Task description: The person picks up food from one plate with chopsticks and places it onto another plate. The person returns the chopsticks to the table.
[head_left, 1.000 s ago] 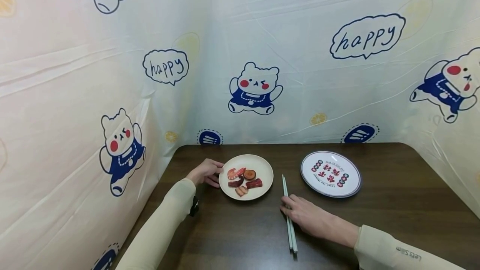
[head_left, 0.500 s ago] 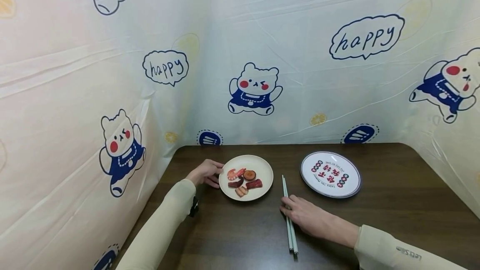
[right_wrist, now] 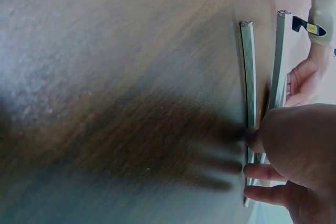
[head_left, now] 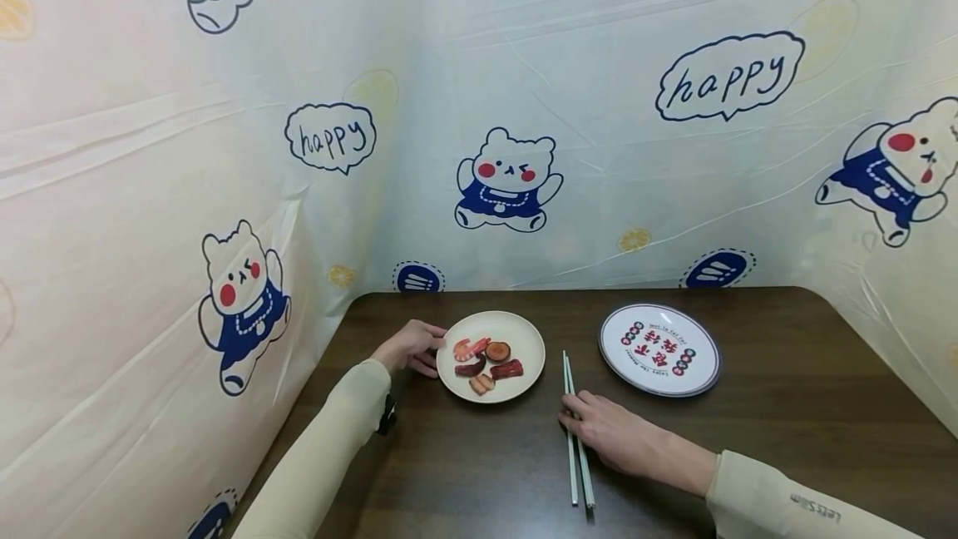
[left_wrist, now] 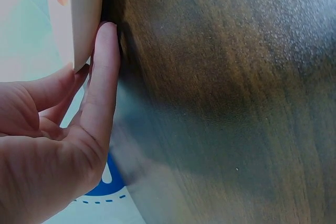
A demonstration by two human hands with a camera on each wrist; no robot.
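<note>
A cream plate holds several food pieces, among them a shrimp, a round brown slice and a dark red strip. At its left rim is my left hand; the left wrist view shows the thumb at the rim of the plate and fingers reaching under it. Right of the plate, my right hand pinches a pair of pale green chopsticks near their middle. Their near ends stand apart in the right wrist view, one chopstick lying along the tabletop, the other beside it.
A white plate with a blue rim and red printed characters lies at the back right of the dark wooden table. Patterned curtain sheeting rises right behind the table and along both sides.
The near ends of the chopsticks have spread, one swinging a little left. Both hands and the plates stay where they were; the head view tilts very slightly.
</note>
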